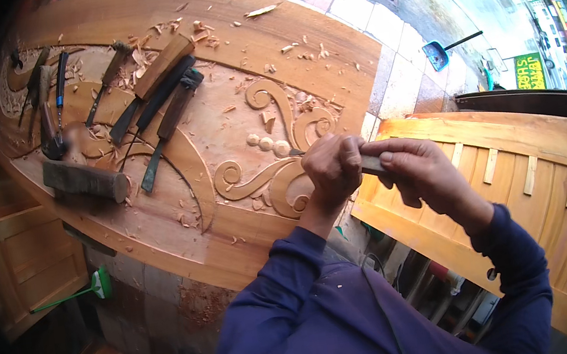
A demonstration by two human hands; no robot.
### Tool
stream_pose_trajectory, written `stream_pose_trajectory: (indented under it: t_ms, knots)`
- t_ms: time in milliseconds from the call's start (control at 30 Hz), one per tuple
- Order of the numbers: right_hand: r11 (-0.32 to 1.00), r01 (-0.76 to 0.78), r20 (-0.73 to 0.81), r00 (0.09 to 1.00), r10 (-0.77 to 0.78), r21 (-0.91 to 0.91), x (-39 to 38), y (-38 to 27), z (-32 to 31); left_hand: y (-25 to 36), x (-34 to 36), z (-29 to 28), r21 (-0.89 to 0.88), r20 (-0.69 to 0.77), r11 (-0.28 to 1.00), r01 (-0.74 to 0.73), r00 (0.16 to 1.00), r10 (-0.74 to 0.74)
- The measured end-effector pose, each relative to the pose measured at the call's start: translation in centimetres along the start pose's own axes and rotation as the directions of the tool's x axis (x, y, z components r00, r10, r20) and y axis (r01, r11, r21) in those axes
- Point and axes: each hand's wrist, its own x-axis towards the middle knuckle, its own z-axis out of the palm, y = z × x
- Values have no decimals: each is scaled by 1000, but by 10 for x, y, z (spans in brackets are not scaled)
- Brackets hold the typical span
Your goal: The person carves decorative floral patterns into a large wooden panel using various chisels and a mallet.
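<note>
Both hands grip a wood-carving chisel (372, 164), its dark blade tip reaching the row of small carved beads on a wooden panel (265, 30). My left hand (332, 165) is wrapped round the front of the chisel, low over the panel. Behind it, my right hand (424, 168) closes its fingers on the rear of the handle. Most of the blade is hidden by the left hand. Carved scrolls (248, 179) curl on either side of the beads (267, 143).
On the panel's left lie a wooden mallet (86, 181) and several chisels (172, 109) among wood shavings (203, 38). A slatted wooden door (513, 198) stands at right. A green broom (100, 283) is below left; a blue dustpan (436, 55) rests on the far tiles.
</note>
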Motion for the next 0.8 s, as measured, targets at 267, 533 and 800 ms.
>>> stream_pose_trajectory:
  t_ms: [267,533,800]
  knots:
    - [746,505,-41,816,-577,-434,-25,58,8,23,13,-11,50,226,971,-232,950,216]
    - [825,380,110,923,-369,-419,-7,40,-4,19,-16,-20,52,206,999,10,978,-21]
    - [850,202,80,979,-187,-486,-11,4,7,20,-14,-24,22,172,999,28,985,-31]
